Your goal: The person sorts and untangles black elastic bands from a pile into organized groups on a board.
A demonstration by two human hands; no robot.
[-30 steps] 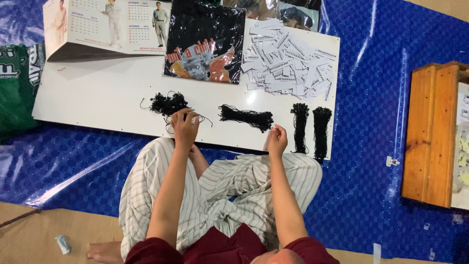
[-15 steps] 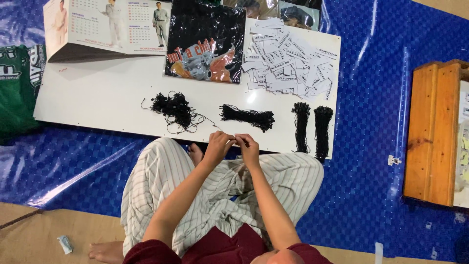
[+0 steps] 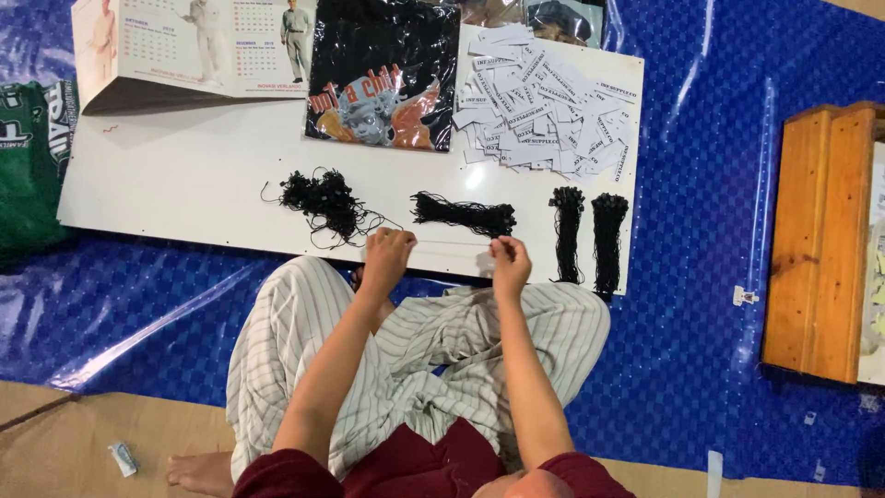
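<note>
My left hand and my right hand are held apart over the near edge of a white board, each pinching one end of a thin black string stretched between them. Just beyond the left hand lies a tangled heap of black strings. A straightened bundle of strings lies beyond the stretched one. Two more neat bundles lie upright to the right of my right hand.
A pile of several white paper tags sits at the board's far right. A black printed bag and a calendar lie at the back. A wooden stool stands at the right, green cloth at the left, on blue plastic sheeting.
A second ago my left hand was at the tangled heap. Both hands then met over my lap, and now they have moved apart with a string drawn taut between them.
</note>
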